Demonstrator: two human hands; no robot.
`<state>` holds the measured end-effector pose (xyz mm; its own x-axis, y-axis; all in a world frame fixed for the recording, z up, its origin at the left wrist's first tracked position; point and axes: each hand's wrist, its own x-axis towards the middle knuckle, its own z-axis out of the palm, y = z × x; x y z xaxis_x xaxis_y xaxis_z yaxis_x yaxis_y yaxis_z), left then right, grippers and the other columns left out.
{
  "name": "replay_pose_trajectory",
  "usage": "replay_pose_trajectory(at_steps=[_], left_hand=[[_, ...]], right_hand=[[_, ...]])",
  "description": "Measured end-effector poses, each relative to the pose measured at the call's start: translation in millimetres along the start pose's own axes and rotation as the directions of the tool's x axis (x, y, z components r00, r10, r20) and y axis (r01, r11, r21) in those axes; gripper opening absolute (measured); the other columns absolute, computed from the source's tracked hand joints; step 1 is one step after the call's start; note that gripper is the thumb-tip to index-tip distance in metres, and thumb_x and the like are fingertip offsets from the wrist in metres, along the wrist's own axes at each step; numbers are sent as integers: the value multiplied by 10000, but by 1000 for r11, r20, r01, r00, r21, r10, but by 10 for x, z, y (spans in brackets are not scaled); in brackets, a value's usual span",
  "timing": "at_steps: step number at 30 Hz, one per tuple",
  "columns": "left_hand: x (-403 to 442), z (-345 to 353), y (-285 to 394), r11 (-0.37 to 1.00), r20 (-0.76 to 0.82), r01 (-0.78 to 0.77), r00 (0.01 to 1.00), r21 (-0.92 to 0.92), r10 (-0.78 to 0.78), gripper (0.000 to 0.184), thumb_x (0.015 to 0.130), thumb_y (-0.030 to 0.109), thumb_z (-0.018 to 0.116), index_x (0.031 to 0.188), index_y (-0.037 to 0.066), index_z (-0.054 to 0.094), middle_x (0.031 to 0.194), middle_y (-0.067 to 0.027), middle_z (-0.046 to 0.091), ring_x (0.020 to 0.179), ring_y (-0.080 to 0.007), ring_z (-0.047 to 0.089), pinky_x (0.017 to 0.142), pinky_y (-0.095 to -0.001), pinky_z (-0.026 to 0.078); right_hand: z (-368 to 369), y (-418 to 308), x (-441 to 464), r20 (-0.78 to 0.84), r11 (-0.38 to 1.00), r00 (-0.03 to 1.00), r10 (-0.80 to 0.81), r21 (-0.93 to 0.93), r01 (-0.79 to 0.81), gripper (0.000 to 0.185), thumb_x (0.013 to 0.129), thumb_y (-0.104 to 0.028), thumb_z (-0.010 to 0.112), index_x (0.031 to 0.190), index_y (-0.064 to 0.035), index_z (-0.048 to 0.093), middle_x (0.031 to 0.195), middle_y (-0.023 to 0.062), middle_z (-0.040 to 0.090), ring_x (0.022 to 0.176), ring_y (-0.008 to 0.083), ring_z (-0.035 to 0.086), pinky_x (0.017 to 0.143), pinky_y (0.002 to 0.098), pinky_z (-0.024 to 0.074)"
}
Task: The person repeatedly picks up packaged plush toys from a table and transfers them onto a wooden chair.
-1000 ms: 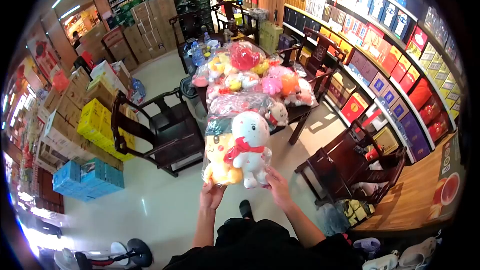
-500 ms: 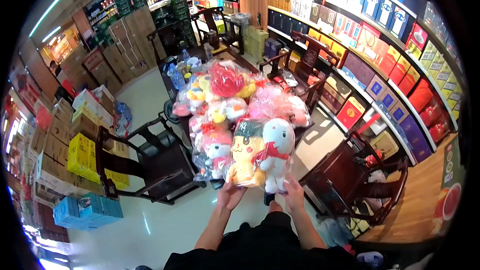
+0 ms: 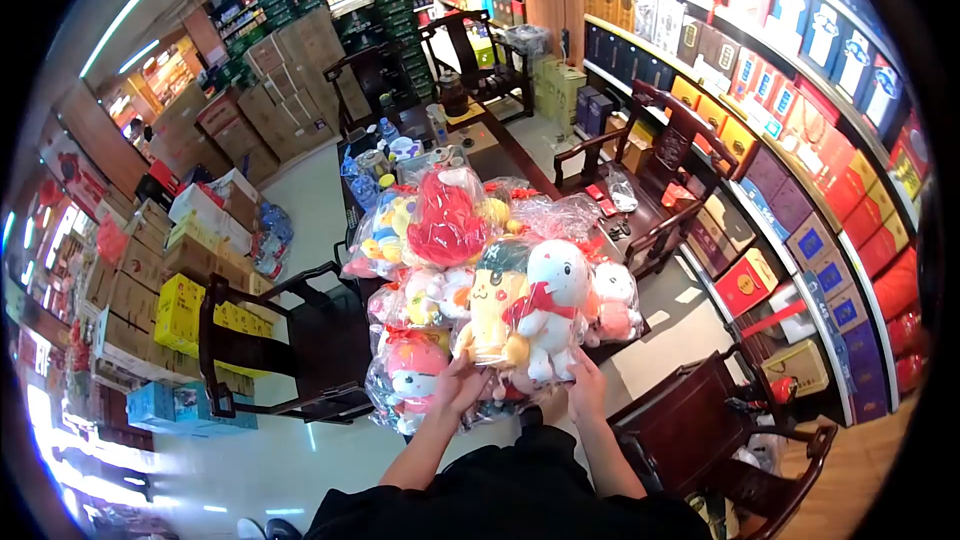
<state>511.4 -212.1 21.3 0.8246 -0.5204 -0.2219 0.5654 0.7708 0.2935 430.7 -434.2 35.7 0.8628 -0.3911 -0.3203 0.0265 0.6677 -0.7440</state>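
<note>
My left hand (image 3: 460, 386) is closed on the lower edge of a yellow plush toy (image 3: 494, 305) with a dark cap, wrapped in clear plastic. My right hand (image 3: 587, 387) grips the bottom right side of the white plush toy (image 3: 555, 305) with a red scarf, also in clear plastic. Both toys stand upright side by side, in front of a pile of bagged plush toys. In that pile are a red plush toy (image 3: 447, 220) on top and a pink-hooded plush toy (image 3: 415, 372) to the left of my left hand. Whether the two wraps are joined I cannot tell.
A dark wooden table (image 3: 505, 155) carries the pile, with bottles and cups behind it. Dark wooden chairs stand left (image 3: 300, 345) and right (image 3: 690, 425). Shelves of boxed goods (image 3: 800, 130) line the right; stacked cartons (image 3: 185, 315) fill the left.
My view has shifted and come nearer the table, so the room sits further right. The held toys are now more over the pile, and the pink-hooded toy shows lower at the left.
</note>
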Motion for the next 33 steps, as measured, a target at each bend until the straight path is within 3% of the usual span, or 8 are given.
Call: replay_pose_trajectory(at_steps=[4, 8, 11, 15, 21, 25, 30, 33], left_hand=[[522, 101, 2, 994, -101, -89, 991, -59, 83, 520, 928, 243, 515, 1371, 34, 340, 1401, -142, 382, 1312, -309, 328, 1120, -473, 223], [848, 196, 50, 987, -109, -127, 987, -93, 117, 524, 925, 257, 532, 1362, 34, 349, 1390, -140, 392, 1316, -306, 327, 1117, -487, 235], [1063, 101, 76, 972, -443, -157, 894, -174, 66, 513, 915, 252, 560, 1339, 31, 376, 1342, -132, 436, 1284, -309, 372, 1100, -485, 271], [1256, -81, 85, 994, -565, -87, 825, -63, 36, 434, 901, 243, 599, 1265, 42, 476, 1186, -124, 510, 1152, -267, 480, 1040, -445, 361], [1174, -12, 129, 998, -579, 10, 815, 55, 23, 319, 886, 228, 603, 1155, 65, 547, 1078, -103, 561, 1072, -236, 516, 986, -389, 405], [860, 111, 203, 996, -527, -11, 848, 89, 57, 292, 887, 204, 578, 1133, 51, 538, 1120, -108, 562, 1036, -257, 531, 978, -391, 406], [361, 266, 203, 988, -548, -142, 823, 61, 153, 299, 895, 184, 554, 1152, 36, 517, 1239, -125, 532, 1119, -281, 512, 1002, -415, 399], [-54, 113, 163, 978, -578, -204, 804, -43, 143, 297, 897, 166, 543, 1161, 33, 510, 1247, -133, 535, 1139, -293, 515, 984, -429, 424]], right_hand=[[23, -144, 593, 11, 999, 999, 47, -3, -47, 482, 831, -3, 485, 1307, 60, 448, 1206, 164, 533, 1053, 272, 567, 899, 432, 490], [-21, -59, 1110, 58, 996, 995, 83, -29, -82, 518, 845, -17, 475, 1352, 44, 393, 1208, 154, 532, 1027, 245, 574, 858, 402, 508], [-24, -17, 1348, 89, 966, 979, 182, -204, -161, 515, 852, -35, 492, 1354, 29, 400, 1220, 139, 530, 1010, 223, 581, 806, 382, 527], [-164, 33, 1486, 64, 881, 960, 271, -418, -221, 488, 873, -72, 518, 1342, 18, 415, 1237, 103, 534, 987, 185, 587, 711, 328, 549], [-228, -133, 1496, 87, 854, 948, 307, -465, -234, 486, 898, -140, 544, 1341, 9, 411, 1256, 99, 523, 981, 156, 587, 670, 290, 546], [-178, -184, 1418, 77, 813, 969, 233, -563, -151, 452, 883, -189, 596, 1266, 21, 482, 1064, 73, 595, 854, 121, 594, 573, 244, 526], [-170, -207, 1238, 40, 721, 994, -105, -685, 103, 277, 852, -241, 668, 916, 7, 562, 869, 51, 566, 725, 119, 511, 681, 236, 427], [-275, -145, 1251, 174, 457, 906, -386, -817, 352, 247, 834, -201, 682, 879, 5, 553, 760, -12, 472, 674, 85, 445, 601, 222, 407]])
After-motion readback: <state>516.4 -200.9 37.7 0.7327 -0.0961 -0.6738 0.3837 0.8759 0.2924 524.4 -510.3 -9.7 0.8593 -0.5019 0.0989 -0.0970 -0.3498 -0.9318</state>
